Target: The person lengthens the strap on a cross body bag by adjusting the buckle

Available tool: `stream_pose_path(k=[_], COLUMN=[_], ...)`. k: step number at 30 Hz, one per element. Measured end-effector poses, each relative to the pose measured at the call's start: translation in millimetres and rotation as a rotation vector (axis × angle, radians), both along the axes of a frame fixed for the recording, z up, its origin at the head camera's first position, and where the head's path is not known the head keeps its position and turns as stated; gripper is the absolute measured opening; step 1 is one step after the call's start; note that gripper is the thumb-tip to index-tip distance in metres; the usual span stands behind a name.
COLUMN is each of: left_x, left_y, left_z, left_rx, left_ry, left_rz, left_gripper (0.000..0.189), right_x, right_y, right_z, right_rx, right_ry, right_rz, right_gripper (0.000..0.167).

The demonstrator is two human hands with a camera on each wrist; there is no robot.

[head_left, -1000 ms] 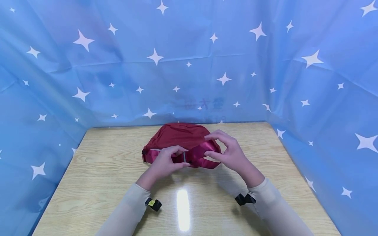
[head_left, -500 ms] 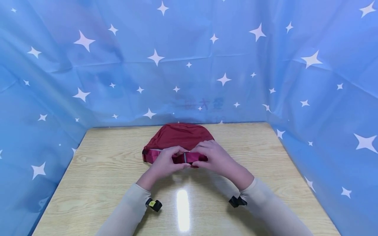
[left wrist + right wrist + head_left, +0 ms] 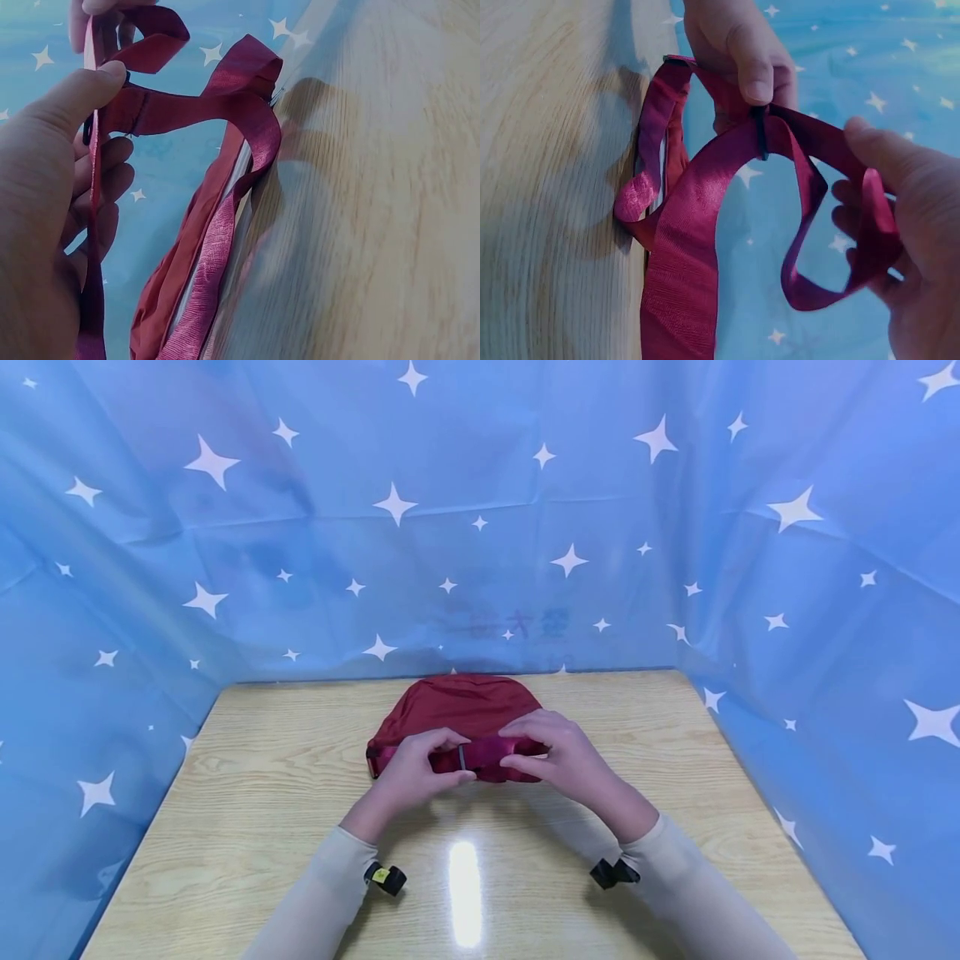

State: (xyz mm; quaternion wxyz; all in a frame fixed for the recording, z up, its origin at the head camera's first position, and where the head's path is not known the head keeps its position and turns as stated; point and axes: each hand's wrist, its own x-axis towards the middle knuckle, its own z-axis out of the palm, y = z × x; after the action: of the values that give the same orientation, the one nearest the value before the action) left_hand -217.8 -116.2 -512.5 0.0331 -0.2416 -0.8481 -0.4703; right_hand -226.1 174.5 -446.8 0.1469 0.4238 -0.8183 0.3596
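Across the lower frame, both forearms angle inward. At centre, the left hand pinches a burgundy strap at its dark slider buckle, apparently to steady it; the right hand, thumb opposing fingers, pinches the strap just rightward, apparently controlling slack. Behind lies the red waist bag, centre-far on the wooden table, before a star-print curtain.

On the blue backdrop, low in its middle part, a row of faint purple characters can be seen; one of them looks like 大, but the others are too pale to be read. Below it, a still fainter line cannot be made out. On the black band at the left sleeve, a small yellow label is carried, whose dark mark is too small to be read.
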Motion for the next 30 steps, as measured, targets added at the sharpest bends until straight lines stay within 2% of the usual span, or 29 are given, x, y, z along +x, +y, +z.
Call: stream_pose_path(k=[9, 13, 16, 19, 23, 30], left_x=[0.9, 1.5, 1.6, 1.6, 1.9, 2.1], left_y=[-0.8, 0.0, 0.9, 1.6, 2.1, 3.3], left_z=[0.8, 0.1, -0.1, 0.5, 2.4, 3.0], left_rx=[-0.024, -0.025, -0.026, -0.024, -0.025, -0.024], left_ry=[-0.019, -0.029, -0.036, -0.045, -0.064, -0.067], left_rz=[0.019, 0.035, 0.038, 0.038, 0.047, 0.043], left_gripper=[0.040, 0.038, 0.039, 0.040, 0.039, 0.037], right_x=[-0.4, -0.3, 1.2, 4.7, 9.1, 7.0], right_y=[8, 19, 31, 39, 42, 35], right_z=[-4.2, -6.5, -15.1, -28.1, -42.1, -59.4], right_rx=[-0.044, -0.095, -0.106, -0.059, 0.053, 0.263], right_ry=[-0.064, -0.067, -0.042, -0.037, -0.026, 0.077], right_rz=[-0.023, -0.042, -0.040, -0.053, -0.102, -0.167], right_gripper=[0.043, 0.034, 0.029, 0.024, 0.025, 0.028])
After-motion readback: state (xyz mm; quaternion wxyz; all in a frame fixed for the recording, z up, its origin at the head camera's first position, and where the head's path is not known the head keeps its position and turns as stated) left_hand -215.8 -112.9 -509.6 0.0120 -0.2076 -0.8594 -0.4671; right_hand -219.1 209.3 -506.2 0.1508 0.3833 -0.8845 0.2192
